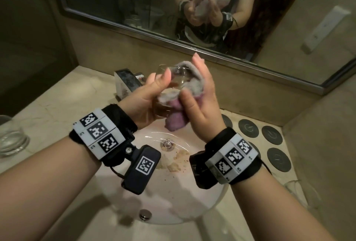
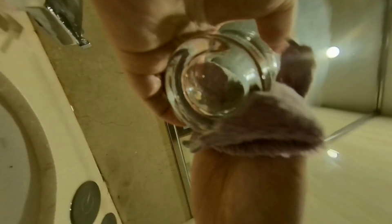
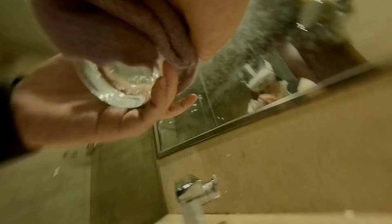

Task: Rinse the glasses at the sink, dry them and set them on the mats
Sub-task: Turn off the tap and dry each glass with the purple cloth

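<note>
Over the sink [image 1: 194, 204] my left hand [image 1: 152, 94] grips a clear glass [image 1: 178, 78] tilted on its side, fingers curled round its base. My right hand [image 1: 202, 104] holds a grey and purple cloth [image 1: 192, 84] against the glass's rim and side, the thumb pinching the cloth. The left wrist view shows the glass [image 2: 214, 83] from its thick bottom, with the cloth [image 2: 265, 127] wrapped over its far side. From the right wrist, the cloth [image 3: 101, 26] covers the glass [image 3: 118, 86], which lies in the left hand [image 3: 84, 110].
Several dark round mats [image 1: 248, 131] lie on the counter right of the sink. Another clear glass [image 1: 11, 138] stands at the far left edge. The chrome tap [image 1: 127, 81] is behind my hands, below the mirror [image 1: 134, 0]. Brownish scraps [image 1: 173, 163] lie near the drain.
</note>
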Action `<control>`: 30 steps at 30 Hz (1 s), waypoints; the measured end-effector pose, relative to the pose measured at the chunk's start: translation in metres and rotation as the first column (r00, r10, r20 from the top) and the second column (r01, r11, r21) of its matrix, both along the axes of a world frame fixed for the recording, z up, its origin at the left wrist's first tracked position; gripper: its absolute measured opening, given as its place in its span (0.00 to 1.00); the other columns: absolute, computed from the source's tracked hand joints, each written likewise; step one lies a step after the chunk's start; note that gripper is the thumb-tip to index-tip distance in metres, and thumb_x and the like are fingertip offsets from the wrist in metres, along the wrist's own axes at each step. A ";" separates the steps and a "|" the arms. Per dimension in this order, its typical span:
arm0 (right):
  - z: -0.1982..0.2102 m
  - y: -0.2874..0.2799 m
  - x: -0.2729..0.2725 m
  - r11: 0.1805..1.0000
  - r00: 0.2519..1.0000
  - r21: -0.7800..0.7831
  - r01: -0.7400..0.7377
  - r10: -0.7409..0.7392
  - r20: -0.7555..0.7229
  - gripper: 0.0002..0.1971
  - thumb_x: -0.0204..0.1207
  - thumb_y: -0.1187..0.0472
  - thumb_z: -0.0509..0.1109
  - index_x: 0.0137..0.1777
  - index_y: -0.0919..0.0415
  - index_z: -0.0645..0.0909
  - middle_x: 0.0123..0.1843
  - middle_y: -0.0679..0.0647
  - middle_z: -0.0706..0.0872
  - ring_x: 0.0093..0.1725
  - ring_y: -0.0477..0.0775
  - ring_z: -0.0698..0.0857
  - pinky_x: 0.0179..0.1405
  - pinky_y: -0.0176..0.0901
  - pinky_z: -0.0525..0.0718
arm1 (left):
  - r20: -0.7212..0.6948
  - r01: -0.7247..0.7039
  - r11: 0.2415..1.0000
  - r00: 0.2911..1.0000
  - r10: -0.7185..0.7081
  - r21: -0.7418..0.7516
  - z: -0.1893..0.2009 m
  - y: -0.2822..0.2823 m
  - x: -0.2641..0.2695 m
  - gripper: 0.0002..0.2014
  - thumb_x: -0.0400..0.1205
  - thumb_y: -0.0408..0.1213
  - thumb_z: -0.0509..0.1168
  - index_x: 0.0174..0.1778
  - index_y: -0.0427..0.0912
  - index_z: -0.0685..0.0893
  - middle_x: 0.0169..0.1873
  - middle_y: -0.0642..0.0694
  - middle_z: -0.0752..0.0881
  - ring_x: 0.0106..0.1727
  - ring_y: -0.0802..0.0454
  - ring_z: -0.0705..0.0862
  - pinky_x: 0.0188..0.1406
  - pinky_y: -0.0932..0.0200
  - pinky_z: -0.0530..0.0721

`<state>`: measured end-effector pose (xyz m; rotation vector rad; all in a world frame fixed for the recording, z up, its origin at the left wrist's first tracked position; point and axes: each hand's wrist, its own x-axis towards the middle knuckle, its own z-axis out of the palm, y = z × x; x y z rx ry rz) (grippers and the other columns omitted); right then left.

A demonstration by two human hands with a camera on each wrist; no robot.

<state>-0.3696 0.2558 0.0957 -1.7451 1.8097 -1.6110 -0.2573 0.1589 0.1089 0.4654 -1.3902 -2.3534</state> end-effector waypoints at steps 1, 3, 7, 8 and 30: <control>0.002 -0.002 -0.001 0.999 0.985 0.029 -0.029 0.024 0.171 0.37 0.74 0.33 0.61 0.76 0.58 0.65 0.78 0.64 0.67 0.77 0.62 0.69 0.76 0.55 0.70 | -0.031 0.044 0.999 0.999 -0.043 0.032 -0.001 -0.002 0.001 0.55 0.60 0.62 0.77 0.78 0.40 0.60 0.70 0.32 0.75 0.66 0.34 0.80 0.61 0.37 0.82; 0.007 -0.004 0.000 0.996 0.878 0.048 -0.078 0.046 0.477 0.46 0.69 0.27 0.63 0.75 0.63 0.67 0.70 0.69 0.77 0.68 0.69 0.78 0.66 0.61 0.80 | -0.107 0.112 0.991 0.989 -0.104 0.079 -0.002 -0.007 0.001 0.51 0.63 0.59 0.76 0.77 0.37 0.63 0.66 0.31 0.77 0.59 0.34 0.84 0.49 0.40 0.87; 0.009 -0.005 0.004 0.999 0.791 0.028 -0.039 0.014 0.612 0.49 0.66 0.27 0.67 0.75 0.67 0.65 0.67 0.72 0.79 0.65 0.74 0.79 0.63 0.67 0.80 | -0.104 0.071 0.991 0.993 -0.059 0.117 0.008 -0.004 0.000 0.42 0.68 0.60 0.67 0.71 0.34 0.71 0.60 0.30 0.79 0.54 0.39 0.86 0.50 0.47 0.87; 0.009 -0.005 0.006 0.999 0.789 -0.023 -0.028 0.037 0.613 0.47 0.67 0.29 0.67 0.75 0.66 0.66 0.68 0.72 0.78 0.67 0.73 0.78 0.66 0.69 0.78 | -0.068 0.022 0.994 0.998 -0.015 0.107 0.010 -0.003 -0.002 0.39 0.69 0.61 0.62 0.69 0.35 0.72 0.54 0.33 0.81 0.47 0.43 0.88 0.46 0.51 0.88; 0.022 0.002 -0.001 0.982 0.877 0.131 0.134 -0.179 0.446 0.10 0.85 0.55 0.59 0.47 0.53 0.81 0.44 0.49 0.86 0.44 0.46 0.84 0.49 0.47 0.82 | 0.022 0.229 0.968 0.974 -0.228 -0.100 0.013 -0.004 -0.002 0.52 0.55 0.67 0.73 0.68 0.36 0.72 0.51 0.37 0.88 0.50 0.44 0.89 0.44 0.51 0.87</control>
